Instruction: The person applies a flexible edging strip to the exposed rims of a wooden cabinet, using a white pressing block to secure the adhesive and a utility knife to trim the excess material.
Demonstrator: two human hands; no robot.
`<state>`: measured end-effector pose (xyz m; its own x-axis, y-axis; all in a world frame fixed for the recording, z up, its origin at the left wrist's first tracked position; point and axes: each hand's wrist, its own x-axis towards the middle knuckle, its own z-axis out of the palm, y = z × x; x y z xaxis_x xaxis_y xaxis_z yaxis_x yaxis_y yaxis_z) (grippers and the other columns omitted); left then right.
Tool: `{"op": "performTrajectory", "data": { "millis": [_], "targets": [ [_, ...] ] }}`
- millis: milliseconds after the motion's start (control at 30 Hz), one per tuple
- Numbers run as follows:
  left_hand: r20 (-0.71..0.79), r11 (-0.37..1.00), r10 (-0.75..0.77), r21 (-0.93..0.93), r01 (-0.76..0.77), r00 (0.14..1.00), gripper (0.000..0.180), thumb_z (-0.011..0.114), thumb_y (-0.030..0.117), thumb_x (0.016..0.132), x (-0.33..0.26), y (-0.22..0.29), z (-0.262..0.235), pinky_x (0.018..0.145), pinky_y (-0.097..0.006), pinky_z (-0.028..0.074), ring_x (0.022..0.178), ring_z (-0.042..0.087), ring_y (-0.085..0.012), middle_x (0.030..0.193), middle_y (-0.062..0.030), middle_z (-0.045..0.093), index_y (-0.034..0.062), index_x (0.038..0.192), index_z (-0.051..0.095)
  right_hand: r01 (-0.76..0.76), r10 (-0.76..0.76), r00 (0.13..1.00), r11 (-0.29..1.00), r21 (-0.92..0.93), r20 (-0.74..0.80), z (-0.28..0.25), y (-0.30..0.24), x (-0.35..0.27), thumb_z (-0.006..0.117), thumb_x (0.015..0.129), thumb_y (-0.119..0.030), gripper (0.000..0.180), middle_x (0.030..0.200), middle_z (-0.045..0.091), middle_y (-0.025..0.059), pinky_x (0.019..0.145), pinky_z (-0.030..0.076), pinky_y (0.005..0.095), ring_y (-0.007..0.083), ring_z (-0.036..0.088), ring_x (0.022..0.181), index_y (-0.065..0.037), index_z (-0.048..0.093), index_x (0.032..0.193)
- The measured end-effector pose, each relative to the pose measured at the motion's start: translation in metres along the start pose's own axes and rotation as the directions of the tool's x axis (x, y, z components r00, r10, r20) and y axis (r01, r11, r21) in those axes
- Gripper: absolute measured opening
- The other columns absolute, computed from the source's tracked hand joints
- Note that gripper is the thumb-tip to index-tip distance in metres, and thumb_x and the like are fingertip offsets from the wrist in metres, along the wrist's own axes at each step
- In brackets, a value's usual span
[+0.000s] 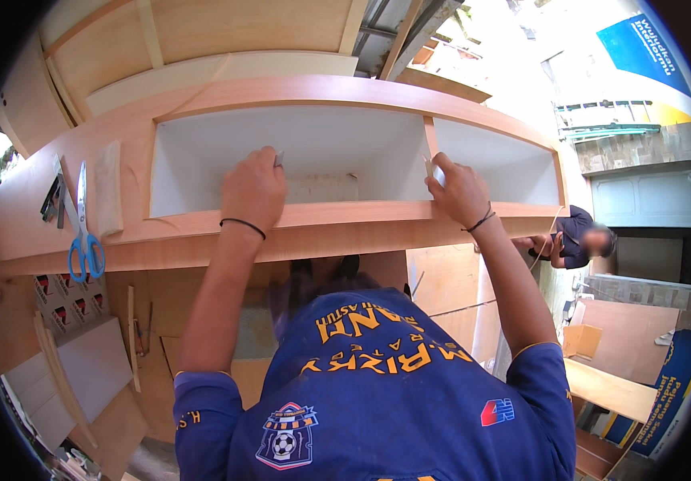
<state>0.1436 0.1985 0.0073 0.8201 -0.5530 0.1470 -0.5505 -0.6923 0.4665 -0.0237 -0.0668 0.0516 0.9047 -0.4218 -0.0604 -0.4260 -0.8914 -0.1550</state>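
In front of me lies a cabinet frame (305, 88) with light wood-grain edging and white-lined compartments. My left hand (254, 186) is closed over the front edge of the larger compartment, with a small grey piece (279, 159) showing at its fingertips; its kind is too small to tell. Beside the divider (430, 140), my right hand (463, 192) is closed around a small whitish, pointed thing (438, 173), mostly hidden by the fingers. On the cabinet's left end rest blue-handled scissors (85, 252), next to a wooden block (109, 188).
Dark slim tools (54, 200) lie left of the scissors. Large wooden panels (225, 32) stand beyond the cabinet. A person in dark clothing (574, 236) is near its right end. Boards (610, 385) stand at lower right, and pale panels (89, 369) at lower left.
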Motion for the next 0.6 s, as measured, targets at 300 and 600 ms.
{"op": "performTrajectory", "data": {
  "millis": [300,600],
  "targets": [
    [0.003,1.0,0.009,0.03,-0.009,1.0,0.014,0.05,0.017,0.085,0.001,0.001,-0.005,0.067,-0.047,0.045,0.076,0.057,-0.0352,0.081,-0.0146,0.059,0.0039,0.086,0.053,-0.016,0.017,0.995,1.0,-0.012,0.101,-0.01,-0.001,-0.005,0.06,0.079,-0.024,0.024,0.07,0.062,0.0173,0.063,0.047,0.0464,0.0373,0.06,0.072,-0.008,0.051,0.094],
    [0.009,1.0,0.002,-0.01,-0.002,1.0,0.014,0.049,0.016,0.084,-0.002,0.004,0.0,0.068,-0.047,0.045,0.077,0.058,-0.0359,0.081,-0.0157,0.059,0.0034,0.086,0.053,0.031,-0.037,0.997,0.996,0.085,0.071,-0.009,0.007,0.015,0.066,0.075,-0.023,0.025,0.066,0.061,0.0198,0.065,0.048,0.0419,0.0354,0.061,0.066,-0.002,0.059,0.087]
  ]
}}
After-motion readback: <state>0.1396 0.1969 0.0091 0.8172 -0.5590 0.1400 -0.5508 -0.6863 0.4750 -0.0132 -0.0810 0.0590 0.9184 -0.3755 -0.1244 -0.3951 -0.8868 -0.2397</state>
